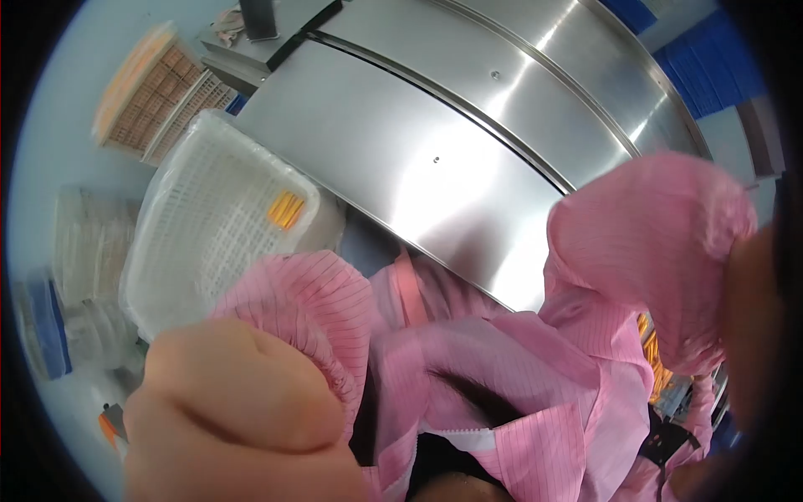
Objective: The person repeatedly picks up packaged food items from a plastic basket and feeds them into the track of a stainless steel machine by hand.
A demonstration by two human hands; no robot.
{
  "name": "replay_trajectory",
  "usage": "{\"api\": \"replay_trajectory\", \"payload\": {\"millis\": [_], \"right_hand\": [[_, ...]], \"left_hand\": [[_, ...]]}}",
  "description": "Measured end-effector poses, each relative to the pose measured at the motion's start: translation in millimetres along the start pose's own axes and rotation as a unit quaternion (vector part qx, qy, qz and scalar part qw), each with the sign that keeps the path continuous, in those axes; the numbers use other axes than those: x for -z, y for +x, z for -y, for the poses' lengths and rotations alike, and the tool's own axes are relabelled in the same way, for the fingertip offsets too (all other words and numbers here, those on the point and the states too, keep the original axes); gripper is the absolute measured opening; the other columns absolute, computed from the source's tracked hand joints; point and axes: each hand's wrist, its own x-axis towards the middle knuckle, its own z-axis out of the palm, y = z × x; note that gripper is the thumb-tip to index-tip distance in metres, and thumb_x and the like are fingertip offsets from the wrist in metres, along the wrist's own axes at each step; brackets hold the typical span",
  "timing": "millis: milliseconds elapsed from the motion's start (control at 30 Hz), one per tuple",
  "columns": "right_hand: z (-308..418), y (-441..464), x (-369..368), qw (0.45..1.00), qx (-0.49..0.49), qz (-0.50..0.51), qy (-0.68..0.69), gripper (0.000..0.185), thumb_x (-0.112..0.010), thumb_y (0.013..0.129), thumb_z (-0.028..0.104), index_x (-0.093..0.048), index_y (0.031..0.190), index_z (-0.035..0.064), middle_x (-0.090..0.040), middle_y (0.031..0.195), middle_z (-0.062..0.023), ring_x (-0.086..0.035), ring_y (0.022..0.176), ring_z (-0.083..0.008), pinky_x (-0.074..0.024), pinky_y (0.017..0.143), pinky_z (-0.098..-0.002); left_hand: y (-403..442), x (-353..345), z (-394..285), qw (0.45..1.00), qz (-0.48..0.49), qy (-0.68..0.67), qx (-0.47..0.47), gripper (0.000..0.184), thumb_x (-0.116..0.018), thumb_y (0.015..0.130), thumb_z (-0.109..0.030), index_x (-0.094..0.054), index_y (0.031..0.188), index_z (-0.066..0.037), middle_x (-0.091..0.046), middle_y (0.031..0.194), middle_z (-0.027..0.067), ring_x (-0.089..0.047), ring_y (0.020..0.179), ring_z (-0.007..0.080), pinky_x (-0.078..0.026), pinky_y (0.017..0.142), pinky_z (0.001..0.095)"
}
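Observation:
My left hand (238,402) is raised very close to the camera at the lower left, below its gathered pink cuff. Its fingers look curled in, and anything inside them is hidden. My right hand (757,301) shows only as a dark, blurred part at the right edge, beside its loose pink sleeve (648,251); its fingers cannot be made out. Both hands are up off the work surface. Beyond my left sleeve stands a white plastic basket (209,217) lined with clear film, with several small yellow pieces (286,210) in it.
A stainless steel machine or counter (401,142) runs diagonally across the top. Stacked tan baskets (155,96) stand at the upper left, clear containers (92,243) at the far left. Blue crates (711,67) are at the upper right. Another person in pink (703,410) is at the lower right.

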Motion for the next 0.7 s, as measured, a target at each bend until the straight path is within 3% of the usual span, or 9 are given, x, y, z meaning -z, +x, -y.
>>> {"api": "replay_trajectory", "payload": {"millis": [33,67,133,233,267,300,467,667,700], "right_hand": [[-47.3,10.6,-108.7,1.0,0.002,0.003,0.006,0.067,-0.071,0.073,0.032,-0.04,0.124,-0.0007,-0.053,0.072,-0.0071,-0.051,0.065,-0.0151,-0.0376,0.057,-0.0243],[-42.8,5.8,-105.3,1.0,0.0,0.002,0.01,0.067,-0.071,0.073,0.032,-0.041,0.124,-0.0006,-0.053,0.072,-0.0071,-0.051,0.065,-0.0151,-0.0376,0.057,-0.0243],[-105.2,21.8,-220.1,1.0,-0.003,-0.006,0.008,0.067,-0.071,0.073,0.032,-0.041,0.124,-0.0005,-0.053,0.073,-0.0072,-0.051,0.065,-0.0151,-0.0375,0.057,-0.0243],[-79.0,38.2,-226.6,0.998,0.025,0.049,-0.007,0.067,-0.071,0.074,0.032,-0.041,0.123,-0.0003,-0.053,0.073,-0.0073,-0.05,0.065,-0.0151,-0.0374,0.057,-0.0244],[-79.0,41.2,-228.6,0.996,0.049,0.066,-0.015,0.066,-0.071,0.074,0.032,-0.041,0.123,-0.0002,-0.053,0.073,-0.0073,-0.05,0.065,-0.0152,-0.0374,0.057,-0.0244],[-149.1,74.6,-287.6,0.994,0.076,0.079,-0.021,0.066,-0.071,0.074,0.032,-0.041,0.123,-0.0001,-0.053,0.074,-0.0073,-0.05,0.065,-0.0152,-0.0374,0.057,-0.0244],[-188.0,88.2,-338.9,0.989,0.111,0.094,-0.03,0.066,-0.071,0.074,0.032,-0.042,0.123,0.0002,-0.053,0.075,-0.0075,-0.05,0.065,-0.0152,-0.0373,0.057,-0.0244],[-187.1,90.6,-338.1,0.989,0.109,0.094,-0.037,0.065,-0.071,0.074,0.032,-0.042,0.122,0.0007,-0.053,0.076,-0.0077,-0.05,0.066,-0.0153,-0.0372,0.057,-0.0244],[-193.7,95.4,-343.5,0.989,0.11,0.092,-0.038,0.065,-0.071,0.074,0.032,-0.042,0.122,0.0007,-0.053,0.076,-0.0077,-0.05,0.066,-0.0153,-0.0371,0.057,-0.0244]], "left_hand": [[0.7,1.9,-0.2,1.0,-0.005,0.003,-0.005,0.037,-0.058,0.084,-0.03,-0.047,0.118,-0.021,-0.04,0.082,0.0036,-0.038,0.061,0.0184,-0.03,0.044,0.0296],[1.5,2.2,-0.7,1.0,-0.007,0.002,-0.007,0.037,-0.058,0.084,-0.03,-0.047,0.118,-0.021,-0.04,0.082,0.0037,-0.038,0.06,0.0184,-0.03,0.044,0.0295],[4.1,3.4,0.2,1.0,-0.005,-0.009,-0.013,0.037,-0.057,0.084,-0.03,-0.047,0.118,-0.021,-0.04,0.082,0.0038,-0.038,0.06,0.0182,-0.03,0.044,0.0294],[14.4,-6.5,3.1,0.996,-0.047,-0.005,-0.073,0.038,-0.057,0.084,-0.03,-0.047,0.119,-0.021,-0.04,0.082,0.0039,-0.038,0.06,0.018,-0.03,0.043,0.0292],[14.1,-8.5,-3.1,0.997,-0.066,0.03,-0.029,0.037,-0.058,0.083,-0.03,-0.048,0.119,-0.022,-0.042,0.081,0.0036,-0.039,0.061,0.0176,-0.03,0.043,0.0286],[15.3,-7.0,-5.1,0.994,-0.083,0.066,0.015,0.037,-0.058,0.083,-0.029,-0.049,0.118,-0.023,-0.043,0.081,0.0033,-0.04,0.062,0.0171,-0.03,0.043,0.028],[19.6,7.6,4.2,0.992,-0.118,-0.04,-0.02,0.029,-0.06,0.082,-0.015,-0.056,0.111,-0.018,-0.05,0.076,-0.0004,-0.042,0.061,0.0112,-0.032,0.044,0.0237],[15.0,6.7,-8.0,0.869,-0.413,-0.08,-0.261,0.02,-0.058,0.081,-0.01,-0.057,0.1,-0.011,-0.049,0.074,-0.0015,-0.04,0.057,0.0082,-0.029,0.044,0.0197],[10.1,7.9,-15.9,0.87,-0.411,-0.08,-0.261,0.02,-0.058,0.081,-0.01,-0.057,0.1,-0.011,-0.049,0.074,-0.0015,-0.04,0.057,0.0082,-0.029,0.044,0.0197]]}}
